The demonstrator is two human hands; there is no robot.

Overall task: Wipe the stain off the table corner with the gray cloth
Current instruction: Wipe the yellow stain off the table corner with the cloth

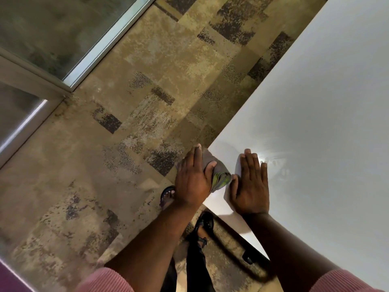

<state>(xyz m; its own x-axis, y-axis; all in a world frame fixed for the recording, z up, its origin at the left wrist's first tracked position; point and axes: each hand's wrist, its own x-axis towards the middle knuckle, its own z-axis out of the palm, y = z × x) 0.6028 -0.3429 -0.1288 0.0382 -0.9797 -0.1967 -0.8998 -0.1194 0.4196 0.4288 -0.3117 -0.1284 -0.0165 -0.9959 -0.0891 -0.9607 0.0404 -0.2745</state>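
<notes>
The white table (315, 102) fills the right side, and its corner points toward the lower left. My left hand (192, 178) grips a bunched gray cloth (219, 175) with a green inner layer and presses it onto that corner. Much of the cloth is hidden under my fingers. My right hand (250, 184) lies flat on the tabletop just right of the cloth, palm down, fingers together, holding nothing. No stain shows on the surface around the cloth; a bright glare spot sits beyond my right fingertips.
Patterned tan and dark carpet (126, 144) covers the floor left of the table. A glass wall with a metal frame (69, 81) runs along the upper left. My sandalled feet (202, 226) stand by the table edge.
</notes>
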